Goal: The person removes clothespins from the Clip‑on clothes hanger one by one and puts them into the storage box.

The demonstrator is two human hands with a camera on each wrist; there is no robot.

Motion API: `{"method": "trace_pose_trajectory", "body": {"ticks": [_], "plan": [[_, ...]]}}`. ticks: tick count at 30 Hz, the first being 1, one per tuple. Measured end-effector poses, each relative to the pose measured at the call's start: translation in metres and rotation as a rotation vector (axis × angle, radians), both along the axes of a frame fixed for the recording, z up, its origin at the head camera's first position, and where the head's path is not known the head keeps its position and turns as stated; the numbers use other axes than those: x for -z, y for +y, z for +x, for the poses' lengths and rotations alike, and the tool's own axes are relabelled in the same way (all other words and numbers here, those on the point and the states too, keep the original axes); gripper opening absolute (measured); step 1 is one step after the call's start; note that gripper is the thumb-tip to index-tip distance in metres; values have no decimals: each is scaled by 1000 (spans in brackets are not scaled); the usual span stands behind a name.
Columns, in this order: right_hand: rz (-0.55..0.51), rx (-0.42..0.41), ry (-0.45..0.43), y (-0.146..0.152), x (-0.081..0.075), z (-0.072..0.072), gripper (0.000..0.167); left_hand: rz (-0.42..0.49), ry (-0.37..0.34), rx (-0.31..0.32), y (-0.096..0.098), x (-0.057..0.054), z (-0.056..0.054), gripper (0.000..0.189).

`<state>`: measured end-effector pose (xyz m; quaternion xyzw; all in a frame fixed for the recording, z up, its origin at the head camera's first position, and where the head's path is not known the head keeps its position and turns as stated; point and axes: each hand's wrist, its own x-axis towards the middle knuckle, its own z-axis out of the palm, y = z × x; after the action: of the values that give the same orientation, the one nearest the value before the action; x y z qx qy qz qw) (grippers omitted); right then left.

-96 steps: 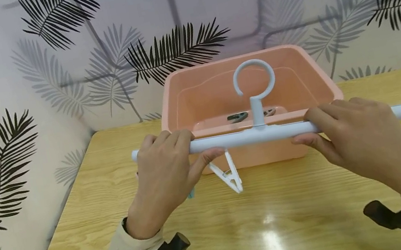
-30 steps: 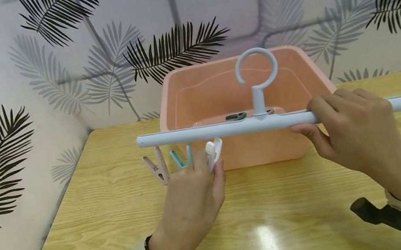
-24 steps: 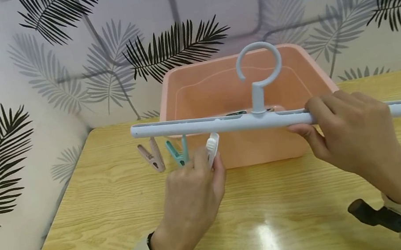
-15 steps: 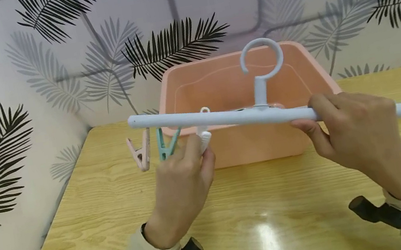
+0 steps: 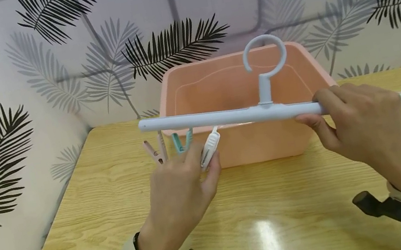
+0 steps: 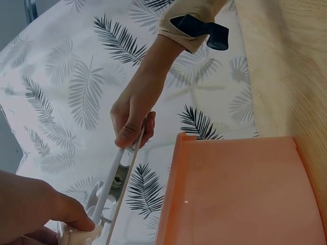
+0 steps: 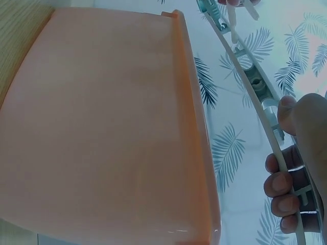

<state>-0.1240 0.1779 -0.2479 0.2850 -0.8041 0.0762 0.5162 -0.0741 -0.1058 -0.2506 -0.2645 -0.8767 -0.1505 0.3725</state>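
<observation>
A light-blue bar hanger (image 5: 215, 118) with a round hook (image 5: 265, 55) is held up in front of the basin. My right hand (image 5: 366, 127) grips the bar right of the hook, thumb below and fingers over it. In my left hand (image 5: 177, 200), thumb and forefinger pinch a white clothespin (image 5: 211, 146) just beneath the bar; whether it is fastened there I cannot tell. Left of it hang a teal clothespin (image 5: 178, 141) and a pale pink clothespin (image 5: 163, 147). The right wrist view shows the hollow underside of the hanger (image 7: 258, 84).
Behind the hanger stands a pink plastic basin (image 5: 260, 141) on a wooden table (image 5: 302, 223). A wall covering with a leaf pattern (image 5: 179, 48) runs along the back and left. The hanger's bar hides the basin's floor.
My left hand has let go of the bar and taken the white clothespin. Over the last half second the bar's left end has dropped and shifted right. My right hand keeps its grip.
</observation>
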Motion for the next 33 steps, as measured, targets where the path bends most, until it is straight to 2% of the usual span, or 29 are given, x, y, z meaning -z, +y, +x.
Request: {"method": "trace_pose_trajectory", "body": {"ticks": [4, 12, 19, 24, 28, 33], "plan": [[-40, -7, 10, 5, -2, -2, 68, 16, 31, -12, -5, -5, 3, 17], [-61, -10, 25, 11, -7, -4, 70, 83, 2, 62, -14, -15, 3, 21], [-46, -18, 16, 14, -6, -5, 70, 37, 2, 42, -20, -18, 3, 21], [-78, 0, 34, 17, -7, -6, 72, 90, 18, 65, -27, -26, 3, 20], [-59, 13, 23, 21, -7, -5, 72, 102, -22, 62, -32, -32, 3, 19], [-54, 20, 18, 27, -4, -3, 74, 115, -73, 39, -37, -36, -5, 20]]}}
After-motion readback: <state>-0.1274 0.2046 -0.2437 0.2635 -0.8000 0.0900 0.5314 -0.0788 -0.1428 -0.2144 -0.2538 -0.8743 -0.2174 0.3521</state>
